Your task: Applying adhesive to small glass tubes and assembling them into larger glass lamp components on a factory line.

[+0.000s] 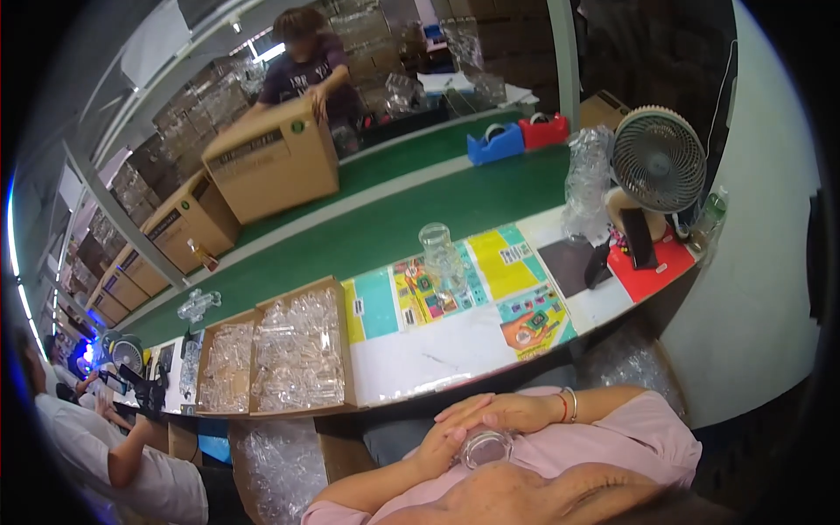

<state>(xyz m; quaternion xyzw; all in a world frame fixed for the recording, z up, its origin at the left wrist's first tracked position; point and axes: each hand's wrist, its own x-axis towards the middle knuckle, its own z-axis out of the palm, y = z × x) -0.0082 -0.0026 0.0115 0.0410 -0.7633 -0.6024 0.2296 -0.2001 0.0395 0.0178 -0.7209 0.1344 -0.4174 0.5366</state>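
Close against my body, a clear round container (486, 449) shows its circular end below my hands. My left hand (437, 448) curls round its left side. Over it lies my right hand (518, 411), its fingers crossing the left ones, and the two close together on the container. Much of the container is hidden under them. Ahead on the worktable, a stack of clear plastic pieces (444, 262) stands on printed colour sheets (503, 262). To the left, a shallow cardboard tray (348, 350) holds many clear plastic parts, lying in two sections.
A green conveyor belt (376, 223) runs beyond the table, with a loose clear part (199, 304) and large cardboard boxes (271, 162). A person (306, 70) handles one box across it. Tape dispensers (495, 144), a fan (658, 159) and stacked clear cups (588, 184) stand right.
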